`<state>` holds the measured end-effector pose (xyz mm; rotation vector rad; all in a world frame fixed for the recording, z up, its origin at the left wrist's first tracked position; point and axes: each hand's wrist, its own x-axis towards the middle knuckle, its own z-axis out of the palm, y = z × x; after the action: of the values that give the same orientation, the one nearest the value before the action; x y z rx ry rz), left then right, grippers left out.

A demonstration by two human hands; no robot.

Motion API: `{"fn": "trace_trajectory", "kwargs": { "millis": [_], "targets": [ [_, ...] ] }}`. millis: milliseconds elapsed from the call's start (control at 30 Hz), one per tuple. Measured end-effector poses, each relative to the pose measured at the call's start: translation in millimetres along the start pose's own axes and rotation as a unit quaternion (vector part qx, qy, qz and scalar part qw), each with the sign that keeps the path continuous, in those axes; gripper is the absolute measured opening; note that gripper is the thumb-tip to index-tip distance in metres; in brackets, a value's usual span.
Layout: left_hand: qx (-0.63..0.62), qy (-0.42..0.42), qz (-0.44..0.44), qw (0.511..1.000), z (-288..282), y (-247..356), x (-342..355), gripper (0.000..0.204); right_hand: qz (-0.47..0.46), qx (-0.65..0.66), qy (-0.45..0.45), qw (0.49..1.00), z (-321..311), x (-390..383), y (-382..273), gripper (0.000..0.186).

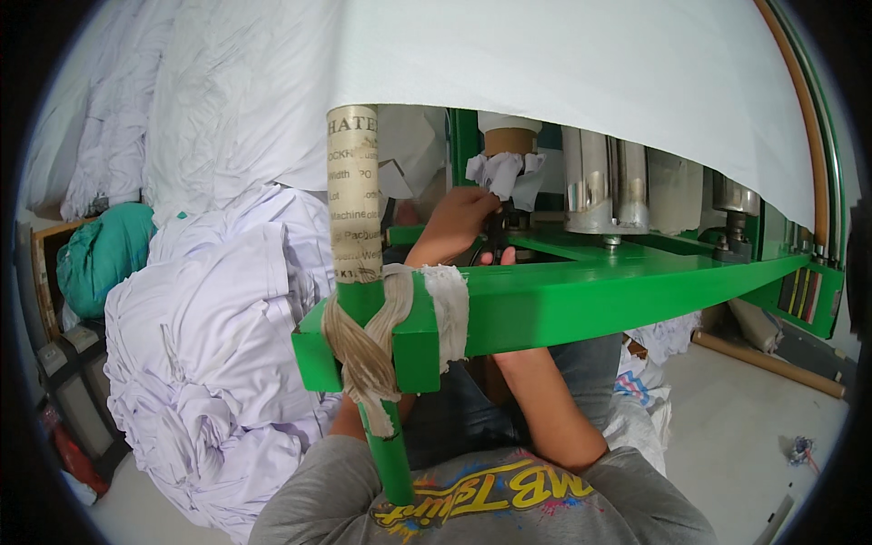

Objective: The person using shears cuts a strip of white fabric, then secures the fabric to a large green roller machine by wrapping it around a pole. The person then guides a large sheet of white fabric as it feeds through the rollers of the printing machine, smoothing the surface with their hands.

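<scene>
Beyond the green beam of a machine frame, my left hand is closed, its fingertips at the lower edge of ragged white cloth. That cloth hangs round the end of a brown cardboard roll core. My right hand is mostly hidden behind the beam; only fingertips show, curled at a slim dark tool. The tool looks like scissors, but its shape is partly covered by my left hand.
The green beam crosses before my lap, with cloth strips tied round its left end by a printed tube. Metal rollers stand beyond. White fabric spans overhead. A fabric heap lies left, a cardboard tube right.
</scene>
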<state>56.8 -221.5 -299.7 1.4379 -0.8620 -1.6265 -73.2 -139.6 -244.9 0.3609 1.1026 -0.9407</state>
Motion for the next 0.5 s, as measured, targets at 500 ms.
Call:
{"fn": "trace_trajectory", "kwargs": {
  "millis": [500],
  "targets": [
    [0.055, 0.028, 0.058, 0.996, -18.3, 3.5, 7.5, 0.030, -0.072, -0.021, -0.018, 0.997, 0.8, -45.4, 6.1, 0.019]
  ]
}}
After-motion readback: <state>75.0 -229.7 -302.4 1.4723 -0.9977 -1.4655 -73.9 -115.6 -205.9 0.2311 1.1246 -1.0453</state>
